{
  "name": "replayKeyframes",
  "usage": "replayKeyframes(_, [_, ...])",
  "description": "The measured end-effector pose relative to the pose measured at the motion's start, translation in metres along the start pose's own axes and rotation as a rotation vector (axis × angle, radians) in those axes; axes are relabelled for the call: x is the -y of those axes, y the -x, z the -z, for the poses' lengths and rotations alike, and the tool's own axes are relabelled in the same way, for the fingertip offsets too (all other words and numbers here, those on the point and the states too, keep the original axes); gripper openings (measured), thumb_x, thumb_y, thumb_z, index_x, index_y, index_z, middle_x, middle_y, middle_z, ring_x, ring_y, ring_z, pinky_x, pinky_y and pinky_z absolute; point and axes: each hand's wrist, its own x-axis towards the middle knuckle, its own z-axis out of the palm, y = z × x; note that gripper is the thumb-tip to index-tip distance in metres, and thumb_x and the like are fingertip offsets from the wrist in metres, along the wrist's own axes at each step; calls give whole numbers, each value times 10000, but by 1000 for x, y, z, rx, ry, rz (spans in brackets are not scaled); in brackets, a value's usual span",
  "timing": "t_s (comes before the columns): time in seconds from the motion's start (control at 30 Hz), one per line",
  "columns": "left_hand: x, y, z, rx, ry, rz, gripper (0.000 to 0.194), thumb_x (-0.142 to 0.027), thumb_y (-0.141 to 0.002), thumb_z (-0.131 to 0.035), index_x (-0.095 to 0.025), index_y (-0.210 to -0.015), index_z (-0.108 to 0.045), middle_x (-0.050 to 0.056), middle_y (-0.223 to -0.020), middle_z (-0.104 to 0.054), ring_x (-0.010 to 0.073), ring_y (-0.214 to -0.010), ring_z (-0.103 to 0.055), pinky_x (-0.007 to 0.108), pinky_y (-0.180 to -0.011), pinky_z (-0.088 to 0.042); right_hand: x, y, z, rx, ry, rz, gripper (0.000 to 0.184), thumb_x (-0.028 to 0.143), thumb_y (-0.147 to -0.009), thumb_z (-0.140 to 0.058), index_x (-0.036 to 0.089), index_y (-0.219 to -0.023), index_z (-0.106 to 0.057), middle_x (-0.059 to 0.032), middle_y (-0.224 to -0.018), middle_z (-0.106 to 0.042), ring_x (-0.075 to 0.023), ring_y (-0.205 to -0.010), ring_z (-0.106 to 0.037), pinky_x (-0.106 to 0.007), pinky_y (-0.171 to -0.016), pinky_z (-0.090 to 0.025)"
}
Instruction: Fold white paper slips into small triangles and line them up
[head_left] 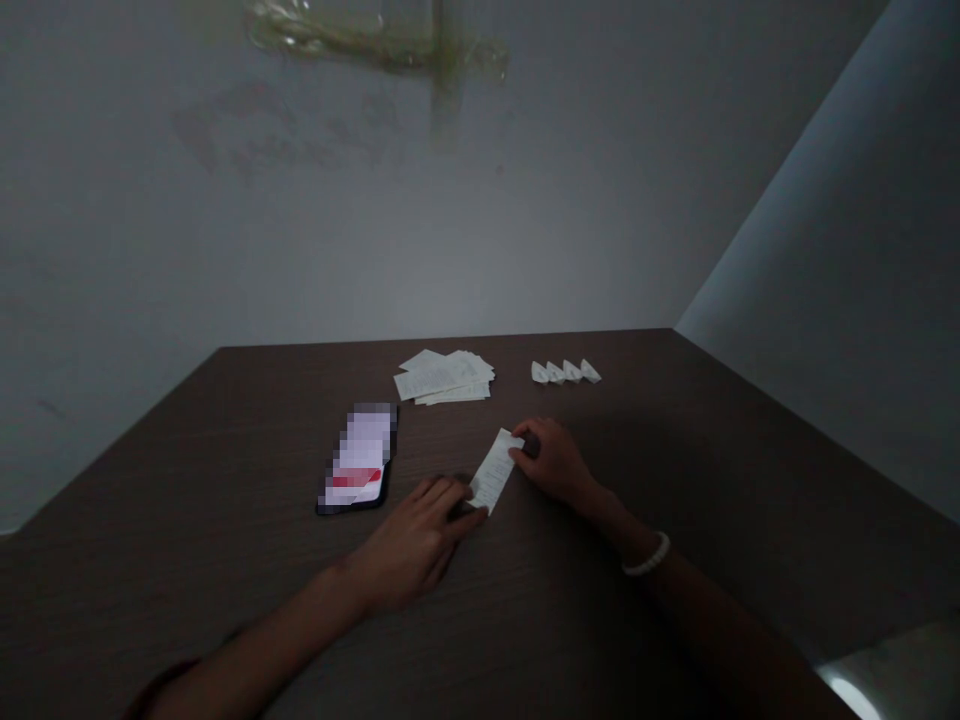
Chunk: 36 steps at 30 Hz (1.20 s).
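A narrow slip of printed paper (495, 474) lies slanted between my two hands, close to the table top. My left hand (420, 540) grips its lower left end between thumb and fingers. At the upper right end, my right hand (553, 458) pinches a corner with thumb and forefinger. The small print on the slip is too faint to read. Left of the hands a phone (358, 460) rests face up with its screen lit and blurred.
A loose pile of printed paper slips (446, 376) lies toward the back of the brown table (247, 420). To its right stands a row of several small folded white paper pieces (566, 372). A wall (420, 250) rises behind the table.
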Motion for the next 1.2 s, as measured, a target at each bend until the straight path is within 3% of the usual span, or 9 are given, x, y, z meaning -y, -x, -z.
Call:
replayKeyframes(0.17, [0,0,-1,-18,14,6,485,-69,-840,-456,-224,-1292,-535,116,-1169,-530,284,-1126,-479,464,-944,-434,2,0,-2,-12,-175,-63,212,200,-771,-639,178,-981,-627,-4,-741,-635,-125,-613,-563,-259,-619,-450])
replayKeyframes(0.27, [1,2,-2,-27,30,17,484,-70,-832,-465,-227,-1283,-546,115,-1174,-531,284,-1130,-482,467,-952,-431,7,0,-2,-90,-343,-93,319,216,-747,-654,185,-1061,-607,-14,-815,-653,-119,-617,-581,-251,-595,-479])
replayKeyframes(0.4, [5,5,-6,-75,104,43,460,-90,-860,-453,-225,-1293,-527,114,-1203,-525,269,-1130,-492,448,-945,-446,10,-1,0,-100,-524,-161,274,260,-744,-674,180,-1002,-634,-35,-822,-676,-150,-669,-635,-273,-614,-522])
replayKeyframes(0.57, [15,4,-10,-277,322,267,242,-242,-959,-438,-170,-1154,-561,98,-1136,-571,213,-1053,-545,387,-925,-470,8,0,0,-69,-690,-201,228,278,-751,-678,171,-949,-644,-63,-857,-709,-192,-751,-686,-310,-673,-554])
replayKeyframes(0.7, [22,0,-9,-351,410,412,234,-325,-950,-483,-169,-1092,-586,75,-1016,-625,197,-918,-593,348,-809,-505,7,0,-3,-59,-791,-242,240,284,-720,-702,175,-924,-638,-56,-829,-716,-199,-748,-692,-322,-665,-568])
replayKeyframes(0.87, [19,-3,-3,-347,374,355,235,-284,-943,-462,-162,-891,-655,47,-828,-654,178,-781,-601,313,-714,-490,8,0,-5,-59,-915,-265,270,317,-695,-728,184,-910,-633,-46,-805,-722,-192,-709,-693,-329,-659,-578])
replayKeyframes(1.07, [15,-3,-4,-415,307,348,249,-274,-912,-503,-156,-772,-672,36,-703,-642,167,-687,-580,298,-649,-465,13,2,-2,-40,-899,-258,265,394,-748,-690,181,-901,-652,-15,-707,-680,-159,-624,-653,-282,-588,-535])
replayKeyframes(1.2, [15,-3,-6,-451,306,313,238,-281,-894,-537,-164,-736,-670,25,-678,-642,159,-664,-574,289,-631,-458,19,3,3,-41,-898,-245,263,404,-763,-677,183,-903,-654,-36,-798,-710,-164,-692,-665,-279,-625,-530])
